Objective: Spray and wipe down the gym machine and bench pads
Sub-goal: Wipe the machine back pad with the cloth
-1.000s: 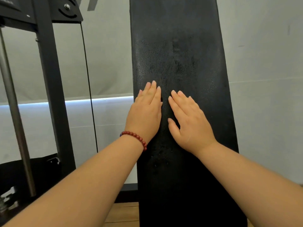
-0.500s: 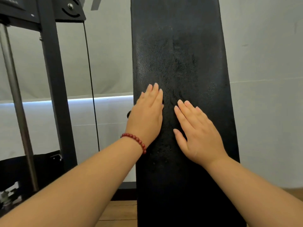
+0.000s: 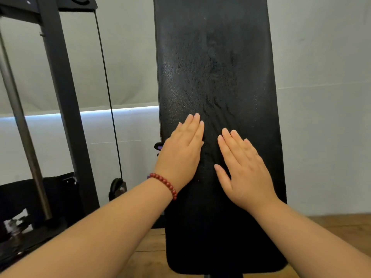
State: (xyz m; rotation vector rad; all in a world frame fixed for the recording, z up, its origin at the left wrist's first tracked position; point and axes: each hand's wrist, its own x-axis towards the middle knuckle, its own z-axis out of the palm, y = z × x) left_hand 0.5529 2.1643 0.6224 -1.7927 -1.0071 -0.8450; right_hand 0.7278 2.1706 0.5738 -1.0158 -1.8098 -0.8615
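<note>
A long black bench pad (image 3: pixel 216 57) stands upright in front of me, its textured surface streaked with wet marks above my fingers. My left hand (image 3: pixel 183 149), with a red bead bracelet at the wrist, lies flat on the pad near its left edge, fingers straight and together. My right hand (image 3: pixel 244 167) lies flat beside it, fingers straight, thumb spread out. Neither hand holds a cloth or a spray bottle, and none is in view.
A black machine frame post (image 3: pixel 64 109), a grey steel guide rod (image 3: pixel 24 133) and a thin cable (image 3: pixel 109 97) stand to the left. A small purple and black part (image 3: pixel 159 147) pokes out behind the pad's left edge. Grey wall behind, wooden floor (image 3: pixel 331 223) below.
Both hands have slid down the pad, the right one further and a little to the right. Fresh wet streaks show above the fingertips.
</note>
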